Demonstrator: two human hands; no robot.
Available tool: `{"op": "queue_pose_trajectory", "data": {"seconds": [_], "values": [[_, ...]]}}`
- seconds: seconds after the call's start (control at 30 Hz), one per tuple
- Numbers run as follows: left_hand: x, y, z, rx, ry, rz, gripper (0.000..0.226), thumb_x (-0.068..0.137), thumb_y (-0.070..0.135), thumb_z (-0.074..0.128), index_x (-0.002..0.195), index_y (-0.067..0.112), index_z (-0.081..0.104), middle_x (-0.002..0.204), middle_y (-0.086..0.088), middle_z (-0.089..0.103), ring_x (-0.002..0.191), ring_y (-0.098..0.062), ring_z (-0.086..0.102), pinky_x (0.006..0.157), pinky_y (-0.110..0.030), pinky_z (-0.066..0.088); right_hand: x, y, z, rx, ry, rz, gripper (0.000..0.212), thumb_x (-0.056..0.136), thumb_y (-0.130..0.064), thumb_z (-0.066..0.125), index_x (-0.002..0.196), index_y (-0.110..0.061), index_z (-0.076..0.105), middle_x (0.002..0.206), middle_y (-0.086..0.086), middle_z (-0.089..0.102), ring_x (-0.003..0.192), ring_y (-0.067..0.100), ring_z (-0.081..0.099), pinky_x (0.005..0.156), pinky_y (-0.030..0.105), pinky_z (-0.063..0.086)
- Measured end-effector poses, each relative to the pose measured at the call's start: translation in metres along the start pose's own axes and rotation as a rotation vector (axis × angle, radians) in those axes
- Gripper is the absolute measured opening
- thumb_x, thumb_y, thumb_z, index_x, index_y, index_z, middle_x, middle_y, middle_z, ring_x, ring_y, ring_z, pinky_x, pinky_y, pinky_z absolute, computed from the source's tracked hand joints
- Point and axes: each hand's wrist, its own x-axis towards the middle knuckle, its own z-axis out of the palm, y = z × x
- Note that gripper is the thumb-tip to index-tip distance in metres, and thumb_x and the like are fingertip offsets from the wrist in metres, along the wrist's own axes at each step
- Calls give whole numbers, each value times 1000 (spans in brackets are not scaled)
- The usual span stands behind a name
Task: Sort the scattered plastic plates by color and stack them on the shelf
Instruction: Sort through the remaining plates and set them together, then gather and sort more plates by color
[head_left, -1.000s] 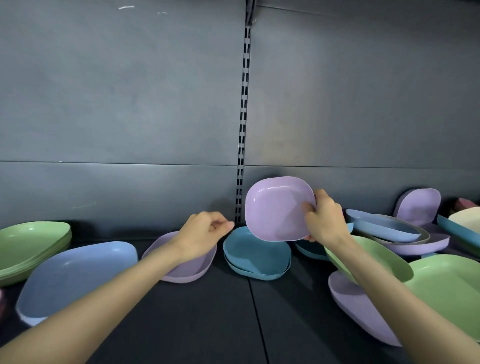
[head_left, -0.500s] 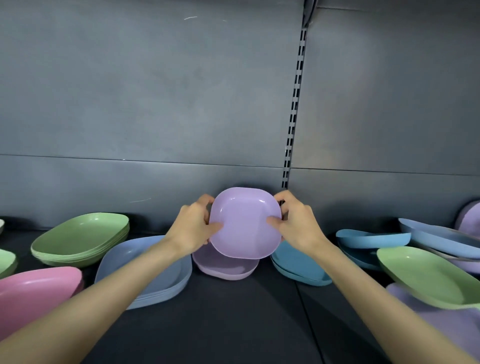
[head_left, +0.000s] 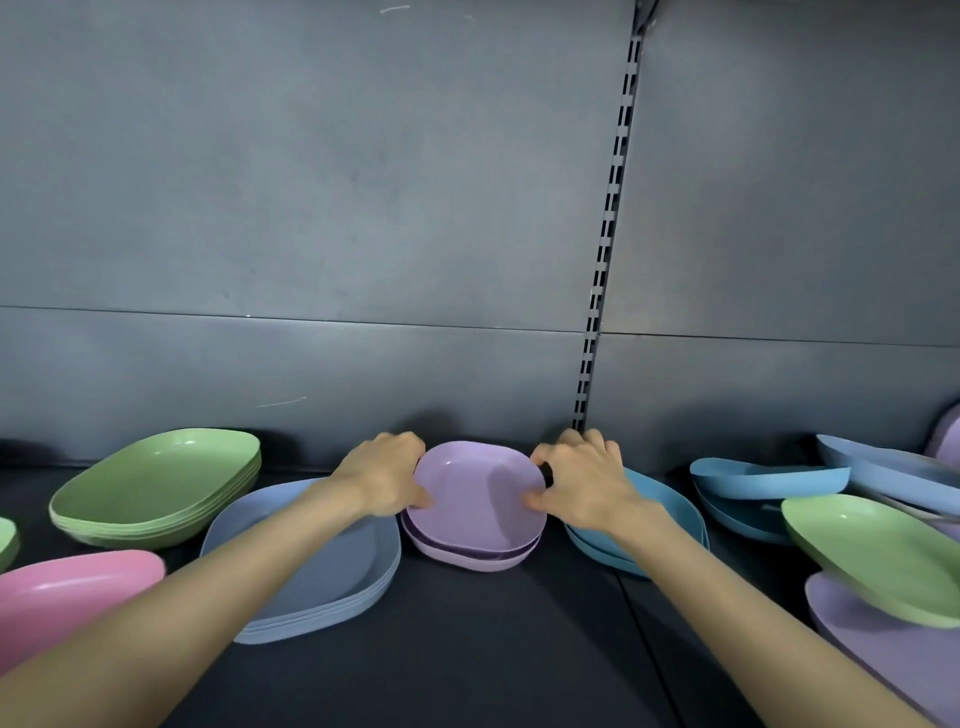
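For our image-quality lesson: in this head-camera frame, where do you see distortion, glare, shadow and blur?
Head view: the slotted upright leans and bows, a wide-angle effect; soft glare streaks the green stack and pink plate; shadow darkens the back of the shelf behind the purple plate; the left hand and right hand look slightly soft.

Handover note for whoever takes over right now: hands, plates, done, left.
Left hand and right hand both grip the lilac square plastic plate, resting on the lilac stack, not yet released.
Done: green stack, grey-blue stack, teal stack on the shelf; pink plate at left.
Left: release, then sort the right side: green plate over a lilac one, blue ones behind.
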Motion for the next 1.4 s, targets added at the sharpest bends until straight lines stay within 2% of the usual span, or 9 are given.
{"op": "queue_pose_trajectory", "data": {"seconds": [0.2, 0.3, 0.37, 0.5, 0.57, 0.77, 1.03, 1.17, 1.4], "values": [[1, 2, 1, 135, -101, 23, 33, 80, 32, 67, 101, 8, 58, 92, -6, 63, 93, -31, 62, 71, -33, 44, -3, -3, -1, -88, -86, -29, 38, 81, -44, 57, 113, -24, 62, 116, 5, 47, 113, 29, 34, 93, 39, 25], [-1, 3, 1, 189, -116, 30, 33, 81, 34, 64, 101, 10, 58, 97, -6, 65, 95, -30, 61, 73, -32, 42, -6, -2, -1, -91, -102, -38, 40, 84, -46, 54, 116, -23, 61, 118, 7, 47, 115, 30, 34, 95, 40, 25], [-5, 6, 0, 212, -66, 55, 33, 83, 39, 60, 101, 12, 57, 99, -3, 63, 97, -28, 58, 75, -32, 41, -8, 0, -3, -48, -73, -38, 44, 87, -51, 51, 118, -22, 60, 122, 7, 48, 116, 30, 35, 97, 40, 26], [-14, 19, -12, 90, 137, 160, 54, 89, 43, 55, 136, 18, 43, 133, -2, 51, 125, -23, 46, 101, -37, 38, -15, 12, -22, 118, 66, -29, 47, 89, -45, 55, 129, -21, 51, 135, 5, 46, 125, 28, 35, 103, 37, 26], [-18, 33, -21, 29, 221, 225, 57, 90, 42, 55, 139, 19, 39, 138, -2, 47, 129, -22, 42, 105, -37, 35, -21, 22, -36, 156, 122, -31, 49, 89, -39, 57, 133, -20, 47, 138, 5, 44, 129, 27, 34, 104, 36, 25], [-29, 88, -38, -42, 360, 406, 53, 90, 40, 55, 138, 20, 41, 139, -2, 47, 129, -22, 41, 106, -41, 34, -48, 69, -78, 154, 270, 12, 50, 88, -32, 61, 133, -15, 47, 135, 6, 48, 127, 28, 39, 106, 38, 33], [-34, 184, -28, -72, 377, 564, 53, 91, 41, 54, 139, 22, 39, 136, -1, 48, 127, -20, 41, 106, -39, 33, -106, 155, -115, 128, 380, 122, 44, 85, -30, 65, 126, -17, 53, 129, 2, 53, 121, 26, 44, 100, 41, 39], [-39, 234, -13, -72, 385, 591, 54, 92, 42, 52, 140, 23, 37, 138, 0, 46, 128, -20, 39, 107, -39, 31, -132, 205, -121, 97, 382, 140, 46, 84, -31, 66, 126, -17, 54, 128, 4, 55, 119, 28, 47, 99, 40, 39], [-44, 309, 25, -112, 376, 524, 52, 90, 42, 53, 137, 23, 40, 132, 2, 50, 124, -19, 43, 104, -37, 34, -160, 279, -121, 96, 311, 120, 46, 88, -27, 61, 131, -14, 50, 126, 6, 54, 115, 26, 47, 93, 36, 41]]}}
